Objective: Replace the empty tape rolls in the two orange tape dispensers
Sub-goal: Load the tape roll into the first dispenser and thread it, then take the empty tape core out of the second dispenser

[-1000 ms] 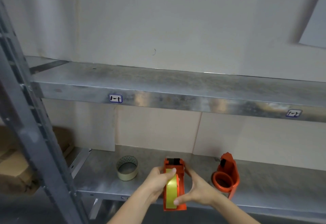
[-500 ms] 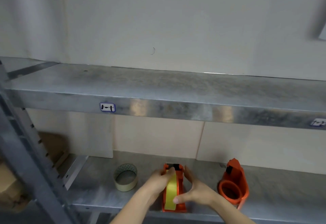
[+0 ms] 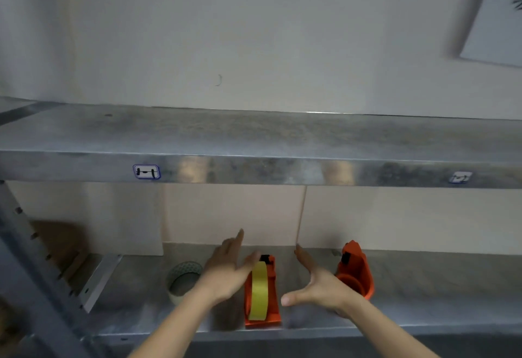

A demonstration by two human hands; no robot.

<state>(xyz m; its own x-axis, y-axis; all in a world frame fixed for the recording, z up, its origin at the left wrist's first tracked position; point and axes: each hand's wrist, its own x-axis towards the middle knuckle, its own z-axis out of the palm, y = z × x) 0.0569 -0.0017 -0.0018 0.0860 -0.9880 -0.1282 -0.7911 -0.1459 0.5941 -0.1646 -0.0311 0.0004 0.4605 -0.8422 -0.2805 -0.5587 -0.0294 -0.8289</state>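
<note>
An orange tape dispenser [image 3: 271, 305] with a yellow tape roll [image 3: 258, 290] in it stands on the lower metal shelf [image 3: 423, 301]. My left hand [image 3: 226, 270] hovers open just left of it, thumb near the top of the roll. My right hand [image 3: 316, 284] is open to its right, apart from it. A second orange dispenser [image 3: 356, 270] stands further right, partly behind my right hand; its round holder shows no tape. A pale tape roll [image 3: 185, 281] lies flat on the shelf to the left.
An upper metal shelf [image 3: 254, 143] juts out above, with small labels on its front edge. A perforated metal upright [image 3: 36, 267] runs down the left side. A metal bracket [image 3: 99, 281] lies at the shelf's left end. The wall stands close behind.
Both hands have let go of the yellow-roll dispenser and spread apart. The dispenser now stands on the lower shelf. The view has tilted slightly.
</note>
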